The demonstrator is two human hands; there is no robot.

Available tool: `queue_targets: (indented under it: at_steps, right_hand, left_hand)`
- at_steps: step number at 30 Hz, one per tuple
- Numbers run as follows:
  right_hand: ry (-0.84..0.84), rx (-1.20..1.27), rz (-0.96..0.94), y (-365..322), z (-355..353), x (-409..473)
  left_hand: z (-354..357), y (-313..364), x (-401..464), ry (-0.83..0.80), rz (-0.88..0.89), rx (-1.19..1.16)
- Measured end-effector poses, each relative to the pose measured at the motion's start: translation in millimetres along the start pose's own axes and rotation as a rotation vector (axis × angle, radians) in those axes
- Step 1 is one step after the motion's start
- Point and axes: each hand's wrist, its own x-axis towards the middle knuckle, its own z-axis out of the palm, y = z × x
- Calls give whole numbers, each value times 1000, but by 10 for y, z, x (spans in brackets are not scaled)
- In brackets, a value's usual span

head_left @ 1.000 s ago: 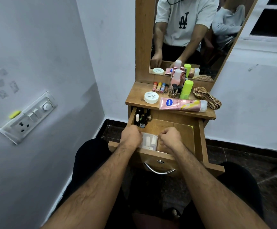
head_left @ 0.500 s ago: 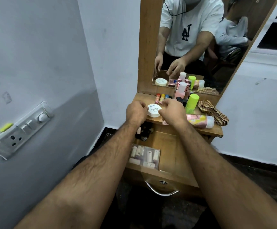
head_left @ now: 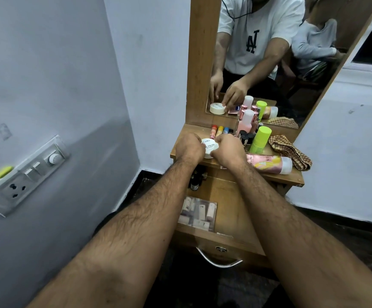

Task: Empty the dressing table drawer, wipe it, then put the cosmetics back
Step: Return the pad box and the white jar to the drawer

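The open drawer [head_left: 222, 192] is partly hidden under both arms. Inside it, a see-through packet [head_left: 199, 213] looks blurry. Up on the table top [head_left: 291, 176], the left hand [head_left: 189, 147] and right hand [head_left: 228, 151] curl around a white jar [head_left: 209, 147], hiding its sides.

Dim, even indoor light with soft shadows; wide-angle bending tilts the walls at the edges, and the forearms blur slightly.
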Motion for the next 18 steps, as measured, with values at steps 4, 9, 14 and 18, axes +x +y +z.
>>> queue_targets:
  at_steps: [4,9,14,18]
  right_hand:
    - [19,100,15,-14,14,-74]
    - [0,191,42,-34,12,-165]
    - [-3,309,72,-30,-14,-207]
    - [6,414,99,17,12,-217]
  left_hand:
    - [-37,-53,-14,8,-20,-86]
    - [-59,-153,11,-28,-111,-237]
    - [-51,-196,19,-31,-154,-390]
    - [-10,-231,6,-40,-172,-460]
